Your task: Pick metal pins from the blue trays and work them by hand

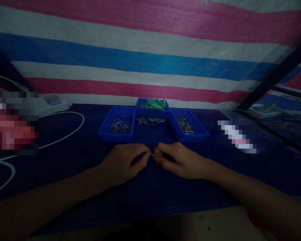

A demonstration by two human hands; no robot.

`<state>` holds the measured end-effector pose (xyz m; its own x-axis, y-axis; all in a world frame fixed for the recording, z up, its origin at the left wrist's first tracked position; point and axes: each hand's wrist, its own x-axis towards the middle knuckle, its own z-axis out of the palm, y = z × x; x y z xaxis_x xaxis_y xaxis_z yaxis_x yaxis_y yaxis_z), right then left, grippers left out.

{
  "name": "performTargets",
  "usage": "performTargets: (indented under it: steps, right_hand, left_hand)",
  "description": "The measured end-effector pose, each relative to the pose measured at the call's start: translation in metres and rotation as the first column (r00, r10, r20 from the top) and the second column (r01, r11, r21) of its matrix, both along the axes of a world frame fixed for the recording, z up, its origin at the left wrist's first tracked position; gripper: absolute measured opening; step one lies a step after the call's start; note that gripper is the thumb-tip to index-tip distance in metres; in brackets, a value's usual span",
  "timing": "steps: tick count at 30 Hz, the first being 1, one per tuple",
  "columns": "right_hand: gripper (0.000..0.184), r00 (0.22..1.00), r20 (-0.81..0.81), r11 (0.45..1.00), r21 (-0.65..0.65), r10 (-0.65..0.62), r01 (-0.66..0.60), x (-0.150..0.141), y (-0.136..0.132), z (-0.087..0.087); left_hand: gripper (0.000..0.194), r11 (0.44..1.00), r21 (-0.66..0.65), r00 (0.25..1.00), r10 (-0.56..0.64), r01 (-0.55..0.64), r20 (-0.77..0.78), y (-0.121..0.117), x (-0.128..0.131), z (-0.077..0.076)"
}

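Note:
My left hand [129, 162] and my right hand [182, 160] meet above the front of the blue table, fingertips almost touching. Both are closed in a pinch. Between them shows a short bit of a thin metal pin [152, 154]; the fingers cover its ends. Just beyond lies a loose pile of slim metal pins [152, 121] on the tabletop. A blue bin [115, 136] at the left holds similar pins, and another blue bin [197, 134] at the right holds more of them.
Behind the pile, a smaller blue bin [153, 109] contains green strips [155, 104]. A white cable [81, 117] loops over the left of the table [130, 197], near a pale device [54, 103]. Striped sheeting [150, 62] hangs behind. Blurred-out items lie at both sides.

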<state>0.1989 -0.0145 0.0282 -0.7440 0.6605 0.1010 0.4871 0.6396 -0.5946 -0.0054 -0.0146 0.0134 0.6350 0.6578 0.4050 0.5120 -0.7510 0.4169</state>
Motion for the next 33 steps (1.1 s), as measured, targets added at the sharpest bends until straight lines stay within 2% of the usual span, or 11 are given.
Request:
performTargets:
  steps: [5, 13, 22, 26, 33]
  right_hand:
    - [0.01, 0.997, -0.078, 0.99, -0.137, 0.022, -0.032, -0.001, -0.001, 0.001]
    - [0.013, 0.998, -0.06, 0.995, -0.102, 0.006, -0.012, -0.001, -0.003, 0.003]
    - [0.007, 0.998, -0.045, 0.998, 0.048, -0.041, 0.043, 0.002, 0.002, 0.0]
    - [0.01, 0.997, -0.051, 0.991, 0.117, -0.061, 0.067, 0.003, 0.004, -0.001]
    - [0.019, 0.997, 0.062, 0.972, 0.233, -0.054, 0.038, 0.006, 0.009, -0.003]
  left_hand:
    - [0.016, 0.997, 0.078, 1.0, -0.013, 0.014, -0.008, 0.003, 0.0, -0.004]
    - [0.016, 0.988, 0.152, 0.999, 0.001, 0.007, -0.053, 0.003, -0.001, -0.007]
    - [0.007, 0.999, 0.036, 0.998, -0.027, 0.029, -0.05, 0.002, -0.002, -0.004]
    - [0.007, 1.0, 0.013, 0.999, -0.007, 0.007, -0.046, 0.001, -0.003, -0.003]
    - [0.007, 0.999, 0.0, 0.999, 0.036, -0.036, 0.034, 0.004, -0.004, -0.001]
